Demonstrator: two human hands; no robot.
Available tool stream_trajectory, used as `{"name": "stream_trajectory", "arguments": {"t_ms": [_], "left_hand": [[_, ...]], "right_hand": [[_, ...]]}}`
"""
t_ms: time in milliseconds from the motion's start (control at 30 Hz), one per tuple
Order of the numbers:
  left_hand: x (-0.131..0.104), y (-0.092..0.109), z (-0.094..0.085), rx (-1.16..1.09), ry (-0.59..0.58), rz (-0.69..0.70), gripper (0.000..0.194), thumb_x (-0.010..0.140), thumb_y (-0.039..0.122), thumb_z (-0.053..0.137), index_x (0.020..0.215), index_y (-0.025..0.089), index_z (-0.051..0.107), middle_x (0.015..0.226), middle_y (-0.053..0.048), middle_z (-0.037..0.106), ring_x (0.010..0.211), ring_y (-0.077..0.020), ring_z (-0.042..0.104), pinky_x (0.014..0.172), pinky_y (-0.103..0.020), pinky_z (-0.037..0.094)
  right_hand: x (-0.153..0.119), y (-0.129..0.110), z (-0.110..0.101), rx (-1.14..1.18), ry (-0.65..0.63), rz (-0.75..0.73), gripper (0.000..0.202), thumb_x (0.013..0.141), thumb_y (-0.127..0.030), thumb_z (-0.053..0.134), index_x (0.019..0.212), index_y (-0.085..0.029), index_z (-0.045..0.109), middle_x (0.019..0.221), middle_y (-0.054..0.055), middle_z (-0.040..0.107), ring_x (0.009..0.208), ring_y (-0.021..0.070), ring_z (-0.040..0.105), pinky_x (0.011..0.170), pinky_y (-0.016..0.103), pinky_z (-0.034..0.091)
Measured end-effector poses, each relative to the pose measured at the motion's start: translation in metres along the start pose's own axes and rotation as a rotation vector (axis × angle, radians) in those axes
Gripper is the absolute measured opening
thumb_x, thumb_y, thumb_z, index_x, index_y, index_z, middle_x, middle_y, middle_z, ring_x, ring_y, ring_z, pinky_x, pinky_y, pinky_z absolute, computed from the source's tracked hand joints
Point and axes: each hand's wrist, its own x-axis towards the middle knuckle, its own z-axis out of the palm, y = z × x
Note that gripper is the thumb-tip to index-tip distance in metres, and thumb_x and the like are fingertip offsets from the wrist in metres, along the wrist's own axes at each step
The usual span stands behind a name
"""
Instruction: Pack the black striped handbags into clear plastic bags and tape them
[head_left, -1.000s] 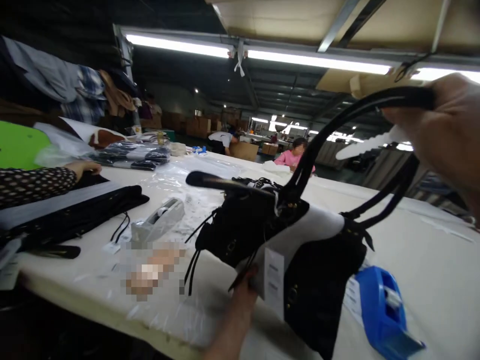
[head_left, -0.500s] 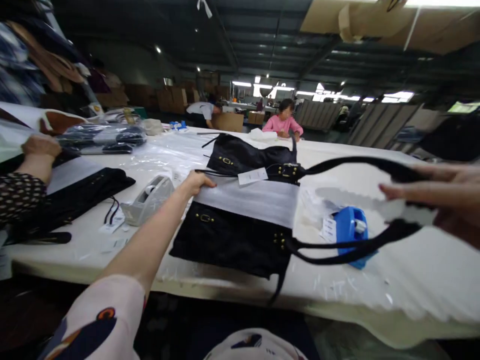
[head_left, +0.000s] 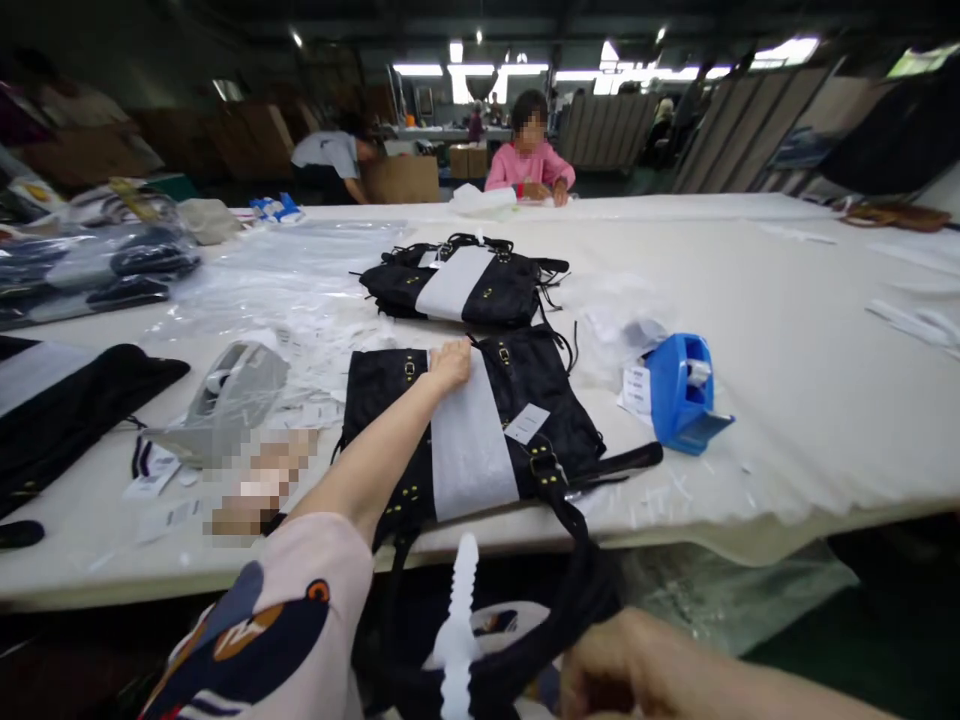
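Observation:
A black bag (head_left: 390, 420) with brass buckles and studs lies on the white-covered table, a pale wide band (head_left: 472, 450) across its middle and a white tag (head_left: 528, 423) on it. My left hand (head_left: 452, 365) is closed on the bag's far edge at the band. The bag's black handles (head_left: 577, 560) hang over the near table edge towards me. At the handles, my right hand (head_left: 622, 655) is curled closed around them, partly cut off by the frame. A white serrated plastic strip (head_left: 461, 610) stands out across the handles.
Behind lies another banded black bag (head_left: 510, 300). A blue tape dispenser (head_left: 681, 395) stands right, a grey tape dispenser (head_left: 236, 400) left. Clear plastic bags (head_left: 285, 265) spread at far left. A person in pink (head_left: 529, 165) works at the far edge. A pixelated patch hides something beside my left forearm.
The bag has turned so its handles point towards me instead of right. My right hand has come in from the right to the near edge. The other bag behind is now seen apart.

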Motion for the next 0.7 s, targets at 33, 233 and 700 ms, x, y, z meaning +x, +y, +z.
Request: {"name": "stream_trajectory", "arguments": {"t_ms": [33,233,700], "left_hand": [[-0.013,-0.003,0.014,0.027,-0.007,-0.004,0.04,0.083,0.022,0.05,0.122,0.013,0.046,0.128,-0.018,0.048,0.125,-0.0293,0.038,0.103,-0.049,0.026],[-0.082,-0.011,0.071,0.118,0.038,0.039,0.054,0.092,0.041,0.029,0.135,0.009,0.034,0.146,-0.019,0.028,0.136,-0.0313,0.021,0.108,-0.05,0.017],[-0.097,-0.009,0.089,0.146,0.13,0.056,0.06,0.092,0.046,0.026,0.139,0.009,0.033,0.146,-0.016,0.028,0.136,-0.0291,0.021,0.11,-0.048,0.013]], "right_hand": [[-0.005,-0.003,-0.014,-0.127,0.002,0.035,0.03,0.076,-0.047,0.062,0.068,-0.018,0.061,0.068,-0.001,0.058,0.062,0.0105,0.051,0.055,0.02,0.038],[0.037,0.009,-0.112,-0.732,0.617,-0.221,0.017,0.082,-0.035,0.052,0.078,-0.02,0.059,0.075,0.002,0.061,0.068,0.0152,0.055,0.061,0.025,0.038],[0.117,0.078,-0.102,-0.674,0.809,0.075,0.009,0.065,-0.015,0.05,0.073,-0.019,0.052,0.063,0.0,0.057,0.061,0.0144,0.052,0.057,0.024,0.034]]}}
